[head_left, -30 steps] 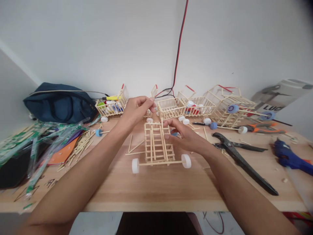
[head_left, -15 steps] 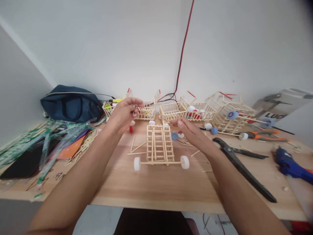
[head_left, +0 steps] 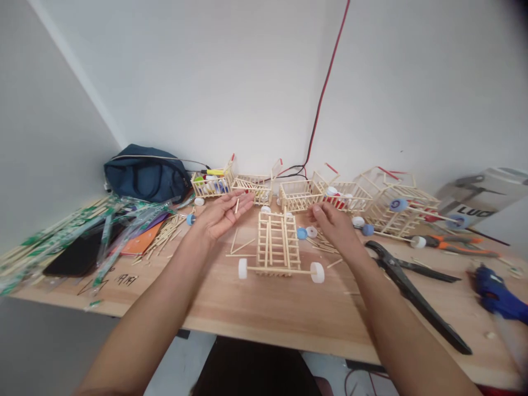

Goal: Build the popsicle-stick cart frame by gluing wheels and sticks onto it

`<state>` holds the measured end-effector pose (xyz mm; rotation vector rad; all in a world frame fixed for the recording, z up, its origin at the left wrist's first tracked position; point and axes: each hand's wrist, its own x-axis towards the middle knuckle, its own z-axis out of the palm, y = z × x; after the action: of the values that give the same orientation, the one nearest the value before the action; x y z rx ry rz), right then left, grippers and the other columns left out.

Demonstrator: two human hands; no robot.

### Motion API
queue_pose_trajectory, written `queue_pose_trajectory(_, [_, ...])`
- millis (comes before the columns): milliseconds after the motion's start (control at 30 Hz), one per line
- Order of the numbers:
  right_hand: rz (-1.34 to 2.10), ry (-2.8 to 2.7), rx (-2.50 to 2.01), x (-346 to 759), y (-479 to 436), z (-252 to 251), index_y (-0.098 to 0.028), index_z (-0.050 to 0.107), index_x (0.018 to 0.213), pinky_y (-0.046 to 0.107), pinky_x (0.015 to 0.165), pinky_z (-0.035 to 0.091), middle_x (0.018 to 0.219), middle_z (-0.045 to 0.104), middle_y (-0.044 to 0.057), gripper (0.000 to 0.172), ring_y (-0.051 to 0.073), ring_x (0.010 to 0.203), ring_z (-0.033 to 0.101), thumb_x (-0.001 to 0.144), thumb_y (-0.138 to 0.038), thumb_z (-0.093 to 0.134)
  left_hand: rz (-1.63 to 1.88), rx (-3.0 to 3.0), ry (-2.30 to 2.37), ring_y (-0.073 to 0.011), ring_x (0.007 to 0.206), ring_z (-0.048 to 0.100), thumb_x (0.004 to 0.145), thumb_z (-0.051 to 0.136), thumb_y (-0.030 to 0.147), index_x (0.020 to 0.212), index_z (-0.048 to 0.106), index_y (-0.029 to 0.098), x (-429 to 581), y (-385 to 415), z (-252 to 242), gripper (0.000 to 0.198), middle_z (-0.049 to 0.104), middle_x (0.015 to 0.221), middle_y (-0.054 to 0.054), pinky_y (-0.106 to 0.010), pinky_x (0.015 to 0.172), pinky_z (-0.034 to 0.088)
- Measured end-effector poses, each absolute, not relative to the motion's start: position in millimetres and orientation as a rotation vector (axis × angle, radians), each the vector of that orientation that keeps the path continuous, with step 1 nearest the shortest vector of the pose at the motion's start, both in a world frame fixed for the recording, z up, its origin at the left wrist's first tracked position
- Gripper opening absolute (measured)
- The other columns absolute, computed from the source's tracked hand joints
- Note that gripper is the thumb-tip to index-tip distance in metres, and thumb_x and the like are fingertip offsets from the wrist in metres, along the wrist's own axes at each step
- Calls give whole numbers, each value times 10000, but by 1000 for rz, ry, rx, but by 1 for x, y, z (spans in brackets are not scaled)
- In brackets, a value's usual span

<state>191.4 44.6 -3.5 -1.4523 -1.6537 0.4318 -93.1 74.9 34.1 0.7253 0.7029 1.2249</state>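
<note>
A small cart frame of wooden sticks [head_left: 277,242] stands on the table in front of me, with white bottle-cap wheels on the axle at its near end. My left hand [head_left: 223,213] is turned palm up, left of the cart's far end. A short wooden stick [head_left: 237,205] lies across its outstretched fingers. To the right of the cart, my right hand [head_left: 333,224] hovers with fingers loosely bent and nothing visible in it. Beneath it lie several loose sticks [head_left: 325,245] and a blue bottle cap [head_left: 302,233].
Several finished stick carts [head_left: 301,195] line the wall. At the right are black-handled pliers [head_left: 412,291], orange-handled pliers [head_left: 449,242] and a blue glue gun [head_left: 497,294]. At the left are a blue pouch [head_left: 150,173], a phone [head_left: 78,256] and bundled sticks [head_left: 163,239].
My left hand has turned palm up, showing the short stick on its fingers. My right hand's fingers have bent more. The whole view has shifted slightly, the cart staying on the table.
</note>
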Motion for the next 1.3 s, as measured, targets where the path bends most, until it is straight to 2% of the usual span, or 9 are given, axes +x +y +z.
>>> queue_pose_trajectory(100, [428,-1657,-1459,191,44,-5,-219,596,920,363,777,506,917,702,71,372,222,829,652,954,-538,406,1196,688,665,-255,1197,653,896,477,27,1103,615,76,-97,74,31,254,699,1184,-211,-379,1065,524])
queue_pose_trajectory(267, [368,-1684,-1493,191,44,-6,-214,603,957,369,783,495,922,700,78,392,228,832,650,964,-536,378,1148,721,644,-238,1206,647,742,484,-126,1137,589,76,-101,67,35,456,682,1219,-186,-368,1124,469])
queue_pose_trajectory(367, [377,-1686,-1516,191,44,-7,-219,605,952,372,784,494,949,703,85,390,235,844,648,963,-540,382,1172,772,629,-240,1226,634,750,524,-136,1158,565,77,-102,64,37,462,682,1211,-188,-360,1122,467])
queue_pose_trajectory(500, [379,-1688,-1508,190,44,-8,-223,603,941,380,798,492,935,702,85,375,239,839,650,964,-524,381,1185,842,608,-265,1265,605,774,556,-111,1219,533,86,-103,62,39,487,660,1254,-208,-406,1140,444])
queue_pose_trajectory(700, [364,-1693,-1517,190,44,-9,-230,598,944,391,792,496,895,705,73,373,246,822,658,964,-534,383,1184,920,583,-301,1220,635,798,590,-83,1178,562,107,-102,61,37,426,669,1249,-208,-473,1101,473])
queue_pose_trajectory(967, [337,-1724,-1517,190,46,-14,-238,577,916,382,775,487,881,704,76,387,254,820,659,949,-574,389,1259,841,758,-267,1121,694,787,583,-100,1177,590,70,-100,63,39,426,711,1157,-217,-417,1049,520])
queue_pose_trajectory(1067, [325,-1730,-1530,189,47,-16,-238,573,879,387,767,482,858,701,79,372,260,808,658,934,-567,409,1270,836,792,-249,1048,723,810,579,-81,1154,599,70,-103,65,37,376,731,1101,-204,-383,980,560])
queue_pose_trajectory(1200, [325,-1719,-1536,192,47,-13,-230,601,884,391,777,488,871,715,86,359,253,802,661,934,-531,413,1273,821,801,-193,875,749,839,555,-65,1102,602,70,-109,70,34,299,751,987,-166,-274,763,610])
queue_pose_trajectory(1300, [299,-1662,-1561,203,47,-6,-221,636,925,383,777,498,888,727,91,380,246,811,666,943,-512,392,1311,777,832,-92,585,664,873,471,-61,1021,608,70,-112,75,34,240,738,825,-111,-161,516,517])
